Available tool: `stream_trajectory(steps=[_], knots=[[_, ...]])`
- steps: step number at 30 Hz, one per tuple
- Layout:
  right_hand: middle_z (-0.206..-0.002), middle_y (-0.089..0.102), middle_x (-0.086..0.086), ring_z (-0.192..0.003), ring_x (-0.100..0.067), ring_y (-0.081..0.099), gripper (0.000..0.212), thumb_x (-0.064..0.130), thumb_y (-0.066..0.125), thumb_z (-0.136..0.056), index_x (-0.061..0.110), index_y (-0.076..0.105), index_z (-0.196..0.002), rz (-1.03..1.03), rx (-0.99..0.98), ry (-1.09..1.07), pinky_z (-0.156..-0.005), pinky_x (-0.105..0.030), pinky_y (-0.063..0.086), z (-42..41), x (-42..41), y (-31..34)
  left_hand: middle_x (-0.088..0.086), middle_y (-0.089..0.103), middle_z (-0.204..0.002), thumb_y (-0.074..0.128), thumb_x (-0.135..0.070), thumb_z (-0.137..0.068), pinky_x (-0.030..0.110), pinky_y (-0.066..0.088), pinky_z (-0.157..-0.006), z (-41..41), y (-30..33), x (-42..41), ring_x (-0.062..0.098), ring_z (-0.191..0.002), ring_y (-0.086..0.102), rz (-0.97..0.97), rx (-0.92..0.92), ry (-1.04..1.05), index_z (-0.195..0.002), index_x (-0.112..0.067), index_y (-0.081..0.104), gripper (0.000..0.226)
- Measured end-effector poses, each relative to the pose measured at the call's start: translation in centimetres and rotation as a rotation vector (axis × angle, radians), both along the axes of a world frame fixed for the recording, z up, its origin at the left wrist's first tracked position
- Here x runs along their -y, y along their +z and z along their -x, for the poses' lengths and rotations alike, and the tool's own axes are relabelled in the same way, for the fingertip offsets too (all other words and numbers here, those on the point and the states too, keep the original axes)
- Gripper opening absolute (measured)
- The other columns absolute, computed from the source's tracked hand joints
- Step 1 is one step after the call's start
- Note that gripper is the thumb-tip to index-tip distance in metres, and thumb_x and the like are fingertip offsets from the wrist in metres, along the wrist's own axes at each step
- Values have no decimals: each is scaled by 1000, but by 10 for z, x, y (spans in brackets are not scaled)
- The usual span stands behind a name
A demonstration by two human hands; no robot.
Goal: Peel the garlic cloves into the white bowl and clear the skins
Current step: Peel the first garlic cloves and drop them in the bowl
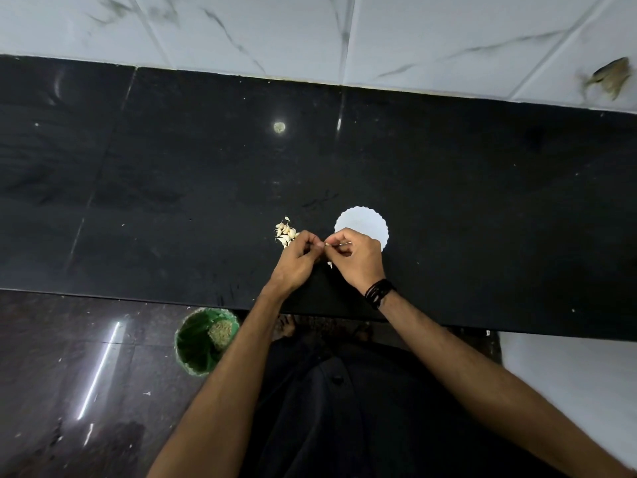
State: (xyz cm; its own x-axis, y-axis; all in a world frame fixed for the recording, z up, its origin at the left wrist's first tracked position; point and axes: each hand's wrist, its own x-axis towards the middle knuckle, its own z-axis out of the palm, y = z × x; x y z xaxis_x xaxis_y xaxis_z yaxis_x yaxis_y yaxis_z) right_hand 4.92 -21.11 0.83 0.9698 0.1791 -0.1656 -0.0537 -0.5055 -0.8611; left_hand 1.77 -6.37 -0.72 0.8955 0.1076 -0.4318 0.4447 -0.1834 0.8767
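Observation:
A white bowl (362, 222) with a scalloped rim stands on the black counter (482, 201), partly behind my right hand. A small heap of unpeeled garlic cloves (285, 232) lies just left of the bowl. My left hand (298, 258) and my right hand (355, 257) meet above the counter in front of the bowl. Both pinch one small garlic clove (323, 244) between their fingertips. A thin metal blade or pin (344, 243) shows in my right hand. A scrap of skin (330, 264) lies below the hands.
A green bin (206, 339) with scraps inside stands on the dark floor below the counter's front edge, left of my legs. A white marble-tiled wall (310, 32) runs behind the counter. A black cord band sits on my right wrist (379, 291).

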Motion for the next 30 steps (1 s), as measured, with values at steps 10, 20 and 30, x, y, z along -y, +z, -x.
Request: stream_trajectory(steps=[10,20,30], knots=[[-97,77,-9,-89,-22,76,14,2,71,-90,8,76,-102,-385,-345,-132,-84,-30,60,0,14,5,4,72,-82,72,-11,-90,16,51,-67,7,-5,9,9,-70,62,-190,3,79,-92,-15,72,4],[-90,76,-6,-81,-17,76,15,2,73,-89,12,78,-99,-287,-313,-143,-80,-29,61,3,17,6,-10,71,-75,83,-17,-81,5,45,-62,8,-1,12,2,-67,62,-257,-26,113,-82,-15,75,8],[-83,77,-4,-79,-18,75,15,3,75,-86,14,78,-96,-204,-259,-171,-80,-30,62,7,27,1,-11,71,-75,86,-7,-75,20,56,-75,15,-10,16,2,-71,67,-278,-80,81,-76,-24,70,24]])
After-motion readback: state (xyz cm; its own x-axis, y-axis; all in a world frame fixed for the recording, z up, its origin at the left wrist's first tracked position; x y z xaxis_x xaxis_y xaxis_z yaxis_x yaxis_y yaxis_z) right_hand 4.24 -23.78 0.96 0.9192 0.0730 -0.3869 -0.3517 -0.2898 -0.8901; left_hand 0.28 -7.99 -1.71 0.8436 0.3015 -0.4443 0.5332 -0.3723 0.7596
